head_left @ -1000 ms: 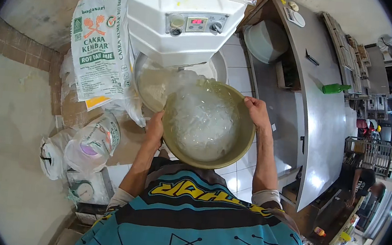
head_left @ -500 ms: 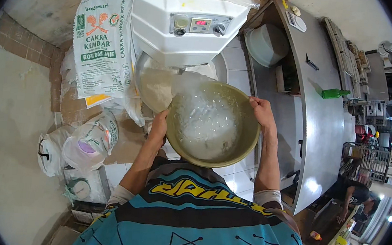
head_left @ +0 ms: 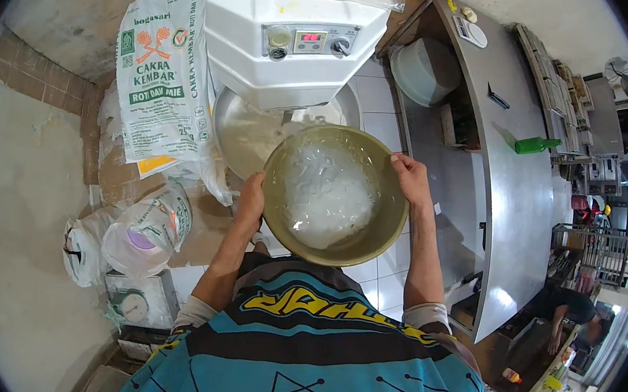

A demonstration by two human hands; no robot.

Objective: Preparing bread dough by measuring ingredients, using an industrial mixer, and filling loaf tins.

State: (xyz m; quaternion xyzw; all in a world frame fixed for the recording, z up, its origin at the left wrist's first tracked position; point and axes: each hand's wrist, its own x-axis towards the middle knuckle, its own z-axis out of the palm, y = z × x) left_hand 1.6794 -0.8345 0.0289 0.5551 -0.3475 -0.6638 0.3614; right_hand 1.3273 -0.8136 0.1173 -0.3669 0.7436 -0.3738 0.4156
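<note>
The blurred stream over the far rim is gone, so the pour looks paused: glassy white wet lumps [head_left: 328, 201] remain in the round olive-green basin [head_left: 390, 211], near the steel mixer bowl [head_left: 352, 110]. The left hand [head_left: 251, 197] and right hand [head_left: 412, 181] clamp their fingers on opposite sides. Rightward, a grey metal surface [head_left: 512, 215] carries a green bottle [head_left: 535, 145] (upright or lying, unclear).

The olive basin [head_left: 331, 256] looks smooth and plastic, the dough-mixer housing [head_left: 288, 72] glossy, the mixing bowl [head_left: 351, 113] metallic, the worktop [head_left: 516, 215] shiny metal, the green bottle [head_left: 536, 145] glassy.
</note>
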